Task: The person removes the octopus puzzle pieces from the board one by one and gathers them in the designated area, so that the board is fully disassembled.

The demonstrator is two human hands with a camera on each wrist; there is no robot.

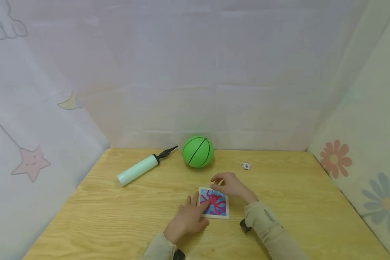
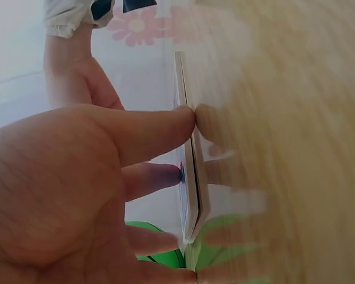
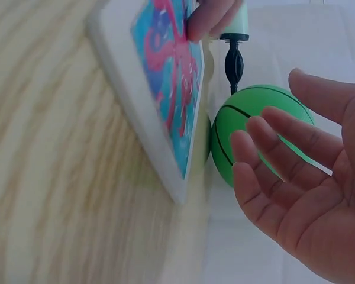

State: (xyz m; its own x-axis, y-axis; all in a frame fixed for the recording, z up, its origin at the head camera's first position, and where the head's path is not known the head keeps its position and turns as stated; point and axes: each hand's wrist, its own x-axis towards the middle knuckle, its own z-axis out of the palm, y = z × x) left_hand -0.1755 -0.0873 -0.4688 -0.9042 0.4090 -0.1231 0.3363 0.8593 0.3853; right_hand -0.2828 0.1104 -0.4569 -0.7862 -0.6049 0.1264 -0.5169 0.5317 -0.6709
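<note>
A small square picture board [image 1: 218, 206] with a pink octopus on blue and a pale border lies flat on the wooden table. My left hand [image 1: 188, 218] rests at its left side, the index fingertip touching the picture. In the left wrist view, the thumb [image 2: 157, 131] of that hand is extended, its tip right at the board's edge [image 2: 191, 198]. Over the board's far right corner hovers my right hand [image 1: 230, 185], fingers loosely bent. Nothing lies between those fingers in the right wrist view, where the palm [image 3: 325, 207] faces the camera.
A green ball [image 1: 198, 151] with black lines stands behind the board near the back edge. To its left lies a pale mint hand pump [image 1: 138, 170] with a black nozzle. A poker chip [image 1: 246, 166] lies back right. Fabric walls [image 1: 214, 90] enclose the table [image 1: 100, 216].
</note>
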